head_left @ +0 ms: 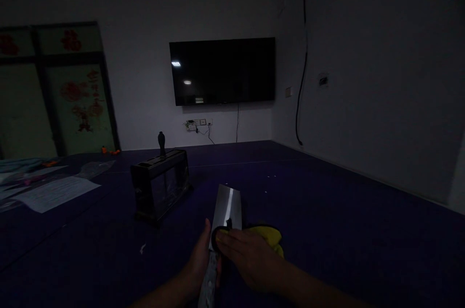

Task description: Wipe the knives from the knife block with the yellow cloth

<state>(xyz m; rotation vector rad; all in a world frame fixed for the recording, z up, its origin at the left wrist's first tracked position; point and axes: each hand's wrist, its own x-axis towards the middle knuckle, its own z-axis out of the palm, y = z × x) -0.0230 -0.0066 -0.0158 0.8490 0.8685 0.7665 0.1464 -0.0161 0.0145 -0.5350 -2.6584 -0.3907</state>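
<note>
A cleaver point(228, 204) with a broad shiny blade points away from me, its grey patterned handle point(208, 281) toward me. My left hand point(200, 252) is wrapped round it where handle and blade meet. Across the lower part of the blade lies my right hand point(252, 254), pressing a yellow cloth point(269, 235) with dark edging against the metal. Part of the cloth is hidden under the fingers. Left of the cleaver, a black knife block point(160, 184) with see-through sides stands on the purple surface, and one dark handle point(162, 142) sticks up from its top.
Printed papers point(58, 194) and clear plastic wrap point(95, 168) lie on the purple surface point(301, 230) at left. Small white scraps point(142, 249) are scattered about. A television point(223, 71) hangs on the far wall, sockets point(199, 123) below it. A black cable point(302, 90) hangs at right.
</note>
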